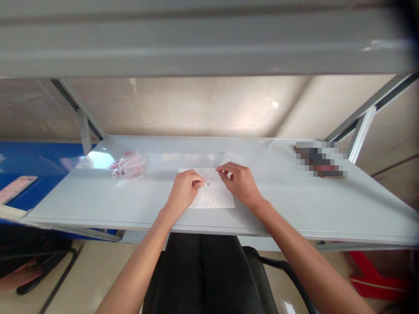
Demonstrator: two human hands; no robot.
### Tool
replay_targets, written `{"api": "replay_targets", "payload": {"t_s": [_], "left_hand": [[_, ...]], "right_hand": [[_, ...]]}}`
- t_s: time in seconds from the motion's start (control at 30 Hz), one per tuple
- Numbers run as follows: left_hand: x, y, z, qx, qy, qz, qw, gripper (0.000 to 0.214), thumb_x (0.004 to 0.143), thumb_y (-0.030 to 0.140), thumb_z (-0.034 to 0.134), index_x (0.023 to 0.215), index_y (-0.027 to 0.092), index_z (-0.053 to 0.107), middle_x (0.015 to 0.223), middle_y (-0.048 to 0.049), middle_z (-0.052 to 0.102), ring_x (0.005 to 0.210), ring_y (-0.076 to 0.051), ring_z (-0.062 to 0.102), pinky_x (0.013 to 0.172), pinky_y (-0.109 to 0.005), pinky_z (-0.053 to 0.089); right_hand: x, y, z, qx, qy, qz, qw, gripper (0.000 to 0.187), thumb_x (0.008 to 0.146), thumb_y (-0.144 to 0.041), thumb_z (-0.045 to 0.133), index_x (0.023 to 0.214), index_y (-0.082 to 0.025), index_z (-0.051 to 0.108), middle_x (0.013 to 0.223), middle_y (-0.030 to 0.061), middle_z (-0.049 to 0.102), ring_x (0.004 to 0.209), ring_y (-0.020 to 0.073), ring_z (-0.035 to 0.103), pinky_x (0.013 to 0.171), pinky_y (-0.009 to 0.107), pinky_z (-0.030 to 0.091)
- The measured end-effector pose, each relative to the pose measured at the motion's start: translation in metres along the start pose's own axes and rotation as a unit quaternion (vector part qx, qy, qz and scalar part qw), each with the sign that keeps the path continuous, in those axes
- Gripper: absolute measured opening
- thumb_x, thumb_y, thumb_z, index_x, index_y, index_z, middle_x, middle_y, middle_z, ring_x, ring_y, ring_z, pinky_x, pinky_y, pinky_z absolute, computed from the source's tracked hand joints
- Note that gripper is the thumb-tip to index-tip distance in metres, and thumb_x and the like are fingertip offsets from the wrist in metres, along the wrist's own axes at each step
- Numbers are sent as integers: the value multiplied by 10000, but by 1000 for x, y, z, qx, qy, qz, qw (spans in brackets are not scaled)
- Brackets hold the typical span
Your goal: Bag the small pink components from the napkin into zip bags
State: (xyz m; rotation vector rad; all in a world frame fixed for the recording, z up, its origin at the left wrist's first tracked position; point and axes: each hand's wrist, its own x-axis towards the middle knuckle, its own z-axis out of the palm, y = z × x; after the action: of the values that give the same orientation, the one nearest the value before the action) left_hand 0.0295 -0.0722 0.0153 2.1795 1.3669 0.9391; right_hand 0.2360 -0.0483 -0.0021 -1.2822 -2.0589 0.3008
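"Left hand: state?"

"Narrow. Thumb and fingers are drawn in, with the tips at the middle of the sheet. Whether anything is held between them cannot be told."

"Right hand: state?"

"Narrow. Thumb and index fingertip are close together at the far right part of the sheet. Whether they grip its edge cannot be told."

"Locate the sheet."

"White; flat on the grey bench, near its front edge, in front of the person's lap. Both hands are over it."

"Locate the red bit."

"On the sheet, between the hands, just beside the left fingertips. It is too small to identify."

"List other items on the bench."

"Left side: clear bags with red markings, piled together. Behind the right hand: clear film, indistinct. Far right: a pixelated item, not identifiable."

"Adjacent surface?"

"Blue table, to the left. It carries a flat pink item."
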Motion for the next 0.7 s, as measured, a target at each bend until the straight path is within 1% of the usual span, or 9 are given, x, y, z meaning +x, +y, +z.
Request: {"api": "replay_targets", "payload": {"t_s": [0.07, 0.13, 0.17, 0.27, 0.4, 0.5, 0.57, 0.63, 0.7], "left_hand": [[3, -1, 4, -9, -3, -9, 1000, 267, 826, 32, 590, 774, 198, 793, 845, -56, 770, 746, -181, 678, 756, -310, 523], [4, -1, 6, -17, -8, -11, 1000, 269, 819, 22, 600, 805, 200, 801, 864, -52, 780, 760, -180, 692, 760, -307, 522], [4, -1, 6, -23, -12, -11, 1000, 264, 820, 24, 608, 818, 200, 805, 871, -52, 783, 769, -181, 698, 755, -303, 520], [3, -1, 4, -42, -14, -5, 999, 236, 830, 46, 627, 818, 196, 809, 868, -53, 785, 769, -180, 707, 723, -289, 513], [5, -1, 2, -73, 10, -11, 997, 242, 822, 27, 620, 762, 183, 794, 821, -50, 778, 736, -166, 700, 701, -274, 509], [6, -2, 3, -100, 23, -28, 994, 211, 809, 20, 628, 782, 163, 782, 817, -55, 774, 726, -159, 700, 676, -258, 506], [5, -3, 4, -108, 35, -39, 993, 188, 808, 35, 637, 810, 160, 777, 837, -56, 771, 716, -152, 696, 654, -248, 503], [3, -5, 2, -106, 47, -34, 993, 166, 816, 64, 642, 808, 169, 770, 840, -50, 763, 726, -150, 694, 665, -248, 508], [-1, -8, -4, -93, 60, -20, 994, 152, 825, 96, 642, 791, 184, 761, 838, -42, 758, 756, -154, 695, 695, -255, 517]], "right_hand": [[-1, 10, -5, -49, 15, 1, 999, 249, 947, -155, 532, 1062, -193, 749, 1061, 85, 753, 938, 225, 685, 835, 330, 518], [-2, 20, -9, -95, 2, -14, 995, 280, 942, -151, 539, 1124, -192, 747, 1164, 95, 743, 1081, 259, 661, 919, 365, 513], [-4, 24, -11, -115, -10, -20, 993, 289, 943, -156, 542, 1143, -195, 748, 1197, 95, 737, 1121, 268, 651, 949, 379, 509], [-12, 34, -17, -167, -34, -10, 985, 290, 957, -182, 532, 1130, -209, 763, 1226, 93, 733, 1127, 274, 663, 968, 404, 513], [-25, 41, -28, -213, -35, 28, 976, 307, 944, -159, 533, 1117, -229, 776, 1286, 90, 707, 1093, 291, 699, 933, 425, 538], [-32, 46, -34, -184, -24, 33, 982, 303, 950, -154, 526, 1086, -226, 786, 1272, 79, 715, 1064, 289, 715, 912, 418, 557], [-33, 50, -36, -130, 0, 25, 991, 270, 952, -171, 538, 1038, -192, 793, 1204, 90, 742, 1047, 274, 721, 925, 399, 562], [-32, 56, -37, -64, 29, 27, 997, 232, 932, -173, 571, 991, -171, 795, 1139, 96, 758, 977, 244, 737, 887, 359, 582], [-31, 62, -38, -18, 45, 34, 998, 205, 906, -172, 600, 963, -174, 797, 1095, 89, 765, 920, 223, 744, 841, 334, 594]]}}
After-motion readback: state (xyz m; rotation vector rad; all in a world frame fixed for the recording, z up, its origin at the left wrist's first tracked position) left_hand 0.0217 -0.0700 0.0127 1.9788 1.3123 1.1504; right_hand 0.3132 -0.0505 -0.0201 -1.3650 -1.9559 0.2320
